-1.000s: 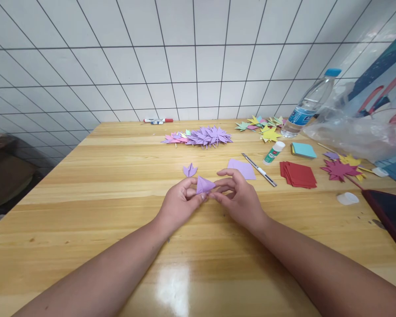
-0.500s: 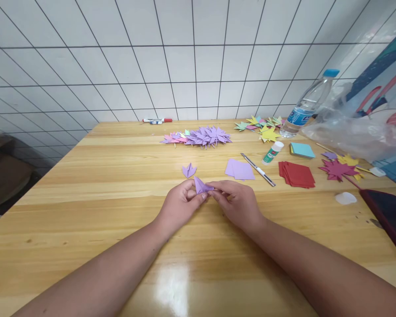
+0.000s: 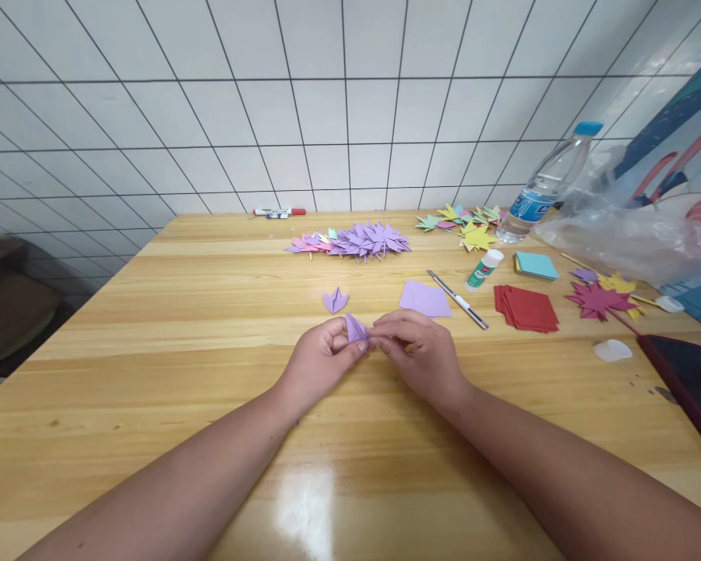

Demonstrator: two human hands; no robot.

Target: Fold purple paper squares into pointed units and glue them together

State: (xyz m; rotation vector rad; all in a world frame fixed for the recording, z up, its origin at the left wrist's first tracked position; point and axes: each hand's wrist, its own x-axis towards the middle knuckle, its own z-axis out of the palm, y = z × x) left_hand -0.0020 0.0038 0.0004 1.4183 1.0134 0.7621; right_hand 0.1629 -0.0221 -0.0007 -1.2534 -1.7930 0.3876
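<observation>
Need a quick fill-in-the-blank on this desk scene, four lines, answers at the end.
1. The left hand and the right hand both touch one folded paper coloured ____.
2. In the picture, the red sheets lie to the ____ of the craft knife.
3. The water bottle has a cap that is ____.
4. The top end of the green-labelled glue stick is ____.

Missing words: purple; right; blue; white.

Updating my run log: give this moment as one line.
left hand: pinching folded purple paper; right hand: pinching its tip; cutter: lying nearby
</observation>
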